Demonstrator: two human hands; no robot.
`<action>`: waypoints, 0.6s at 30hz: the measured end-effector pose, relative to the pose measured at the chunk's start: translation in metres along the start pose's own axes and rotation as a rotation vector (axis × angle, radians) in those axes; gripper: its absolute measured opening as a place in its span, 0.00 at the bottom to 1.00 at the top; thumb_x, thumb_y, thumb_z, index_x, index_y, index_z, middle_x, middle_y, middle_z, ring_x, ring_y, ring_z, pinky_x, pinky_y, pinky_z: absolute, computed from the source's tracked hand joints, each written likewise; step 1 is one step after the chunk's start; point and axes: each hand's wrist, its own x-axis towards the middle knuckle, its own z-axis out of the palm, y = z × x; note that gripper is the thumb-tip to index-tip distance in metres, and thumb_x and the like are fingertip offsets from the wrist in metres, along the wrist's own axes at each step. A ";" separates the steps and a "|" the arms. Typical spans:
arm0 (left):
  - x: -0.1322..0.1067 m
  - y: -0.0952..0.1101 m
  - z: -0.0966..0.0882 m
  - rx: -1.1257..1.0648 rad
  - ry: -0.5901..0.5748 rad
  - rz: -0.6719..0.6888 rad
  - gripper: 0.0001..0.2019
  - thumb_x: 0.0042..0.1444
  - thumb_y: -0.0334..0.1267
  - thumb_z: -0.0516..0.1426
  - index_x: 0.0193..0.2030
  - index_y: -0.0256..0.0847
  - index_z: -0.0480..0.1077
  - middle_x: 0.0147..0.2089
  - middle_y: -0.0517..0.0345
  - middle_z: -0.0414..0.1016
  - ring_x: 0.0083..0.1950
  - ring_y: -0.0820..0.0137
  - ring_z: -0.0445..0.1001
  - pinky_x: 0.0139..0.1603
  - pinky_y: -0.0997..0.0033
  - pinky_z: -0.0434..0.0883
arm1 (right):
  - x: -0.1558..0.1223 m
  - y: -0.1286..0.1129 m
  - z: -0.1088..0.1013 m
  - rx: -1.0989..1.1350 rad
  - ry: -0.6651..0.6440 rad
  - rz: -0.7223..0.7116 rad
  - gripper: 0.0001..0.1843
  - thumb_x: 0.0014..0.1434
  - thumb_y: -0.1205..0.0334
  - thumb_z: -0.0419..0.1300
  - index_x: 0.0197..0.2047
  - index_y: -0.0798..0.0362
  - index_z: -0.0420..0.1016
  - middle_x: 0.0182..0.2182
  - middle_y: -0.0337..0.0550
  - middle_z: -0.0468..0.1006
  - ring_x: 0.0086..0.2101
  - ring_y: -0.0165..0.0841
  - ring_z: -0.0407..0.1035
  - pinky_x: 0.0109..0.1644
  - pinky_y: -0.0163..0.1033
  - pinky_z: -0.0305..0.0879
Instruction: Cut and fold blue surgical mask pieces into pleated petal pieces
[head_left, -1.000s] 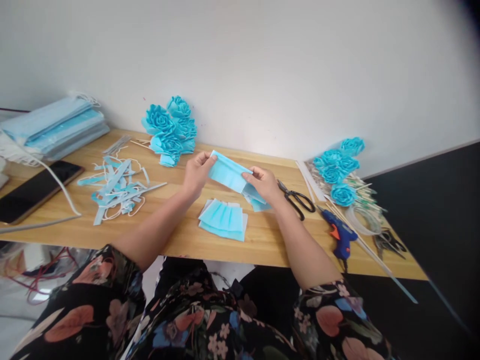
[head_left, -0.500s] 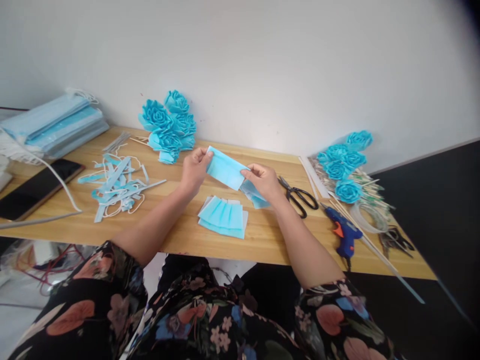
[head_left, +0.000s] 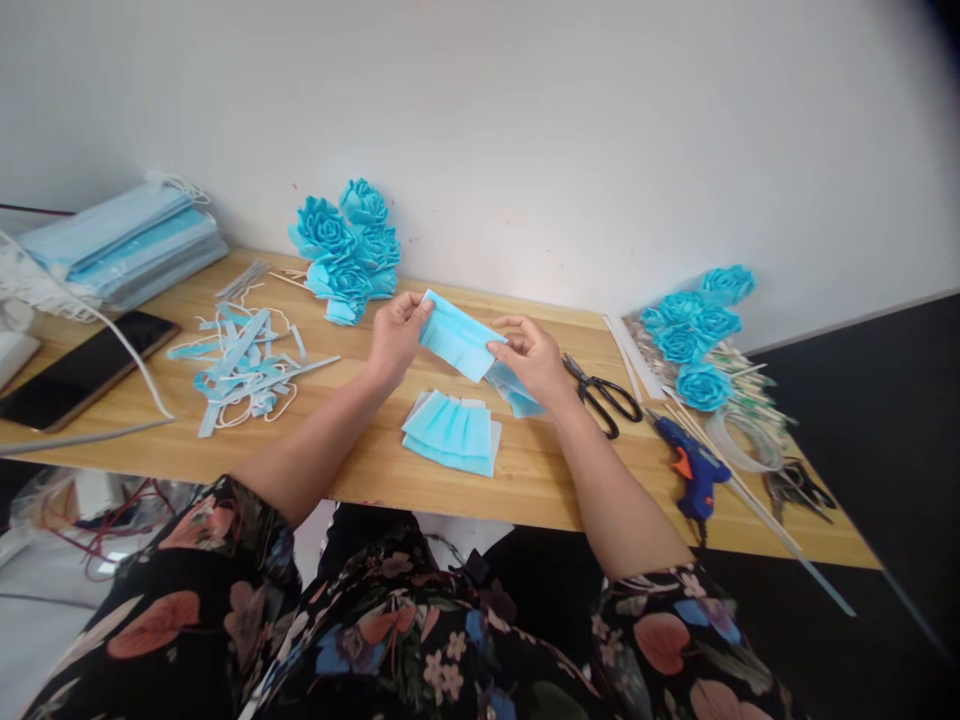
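Observation:
A light blue piece of face mask fabric (head_left: 460,338) is stretched between my two hands above the table. My left hand (head_left: 397,338) pinches its upper left corner. At its right end, my right hand (head_left: 531,358) pinches the edge between thumb and forefinger, the other fingers partly raised. Below, several pleated mask pieces (head_left: 450,434) lie fanned in a small pile. More blue fabric pieces (head_left: 516,390) lie partly hidden under my right hand. Black-handled scissors (head_left: 604,394) rest just right of that hand.
Cut strips and ear loops (head_left: 247,365) lie left, near a phone (head_left: 86,370) and stacked masks (head_left: 127,240). Blue fabric roses stand at back left (head_left: 349,250) and right (head_left: 694,325). A blue glue gun (head_left: 694,468), thin sticks and pliers (head_left: 799,487) lie right.
The whole view has shifted slightly. The fabric remains held by both hands, and my right hand's fingers have lifted and spread a little.

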 end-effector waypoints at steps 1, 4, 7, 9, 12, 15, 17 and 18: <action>0.000 -0.001 0.000 -0.005 -0.008 -0.003 0.07 0.56 0.39 0.59 0.31 0.38 0.71 0.27 0.62 0.68 0.29 0.74 0.63 0.32 0.75 0.62 | -0.001 -0.002 0.000 0.009 -0.033 -0.007 0.26 0.55 0.55 0.65 0.57 0.47 0.70 0.21 0.29 0.67 0.22 0.28 0.60 0.28 0.34 0.57; 0.000 -0.002 0.001 -0.024 -0.038 -0.016 0.07 0.54 0.40 0.60 0.30 0.38 0.72 0.27 0.62 0.69 0.29 0.74 0.64 0.31 0.75 0.62 | -0.005 -0.005 -0.002 -0.034 -0.149 -0.054 0.33 0.56 0.58 0.63 0.66 0.43 0.65 0.21 0.29 0.63 0.22 0.28 0.56 0.28 0.34 0.54; 0.000 -0.003 0.001 -0.051 -0.064 -0.031 0.08 0.53 0.40 0.60 0.30 0.37 0.71 0.27 0.60 0.71 0.29 0.74 0.65 0.31 0.75 0.63 | -0.006 -0.007 -0.002 -0.124 -0.198 -0.098 0.23 0.57 0.58 0.63 0.56 0.45 0.77 0.24 0.33 0.64 0.25 0.28 0.56 0.30 0.35 0.55; 0.000 -0.003 0.001 -0.056 -0.072 -0.038 0.09 0.52 0.42 0.61 0.30 0.37 0.72 0.28 0.60 0.71 0.29 0.74 0.66 0.31 0.74 0.64 | -0.006 -0.008 -0.003 -0.136 -0.204 -0.097 0.20 0.57 0.58 0.62 0.54 0.47 0.78 0.24 0.34 0.65 0.26 0.28 0.57 0.31 0.35 0.55; 0.000 -0.003 0.001 -0.048 -0.073 -0.042 0.10 0.51 0.43 0.61 0.32 0.37 0.72 0.28 0.61 0.71 0.29 0.74 0.66 0.31 0.75 0.63 | -0.006 -0.009 -0.003 -0.069 -0.213 -0.074 0.28 0.58 0.58 0.62 0.63 0.46 0.70 0.23 0.32 0.64 0.24 0.28 0.56 0.29 0.34 0.54; 0.000 -0.003 0.002 -0.047 -0.077 -0.042 0.10 0.52 0.42 0.61 0.32 0.36 0.72 0.28 0.60 0.72 0.29 0.74 0.66 0.32 0.75 0.63 | -0.006 -0.008 -0.004 -0.058 -0.222 -0.062 0.35 0.60 0.57 0.61 0.69 0.45 0.60 0.23 0.31 0.67 0.23 0.28 0.57 0.28 0.34 0.54; 0.000 -0.004 0.002 -0.039 -0.082 -0.035 0.09 0.53 0.41 0.60 0.32 0.36 0.72 0.28 0.60 0.71 0.29 0.74 0.66 0.32 0.75 0.63 | -0.004 -0.006 -0.005 -0.114 -0.234 -0.052 0.34 0.61 0.56 0.59 0.70 0.45 0.59 0.25 0.33 0.71 0.23 0.29 0.60 0.28 0.35 0.58; -0.001 -0.003 0.002 -0.031 -0.088 -0.028 0.09 0.53 0.41 0.59 0.32 0.36 0.71 0.28 0.60 0.71 0.29 0.74 0.66 0.31 0.75 0.63 | -0.004 -0.006 -0.005 -0.152 -0.236 -0.060 0.33 0.61 0.55 0.59 0.69 0.46 0.61 0.27 0.35 0.75 0.25 0.30 0.64 0.30 0.36 0.62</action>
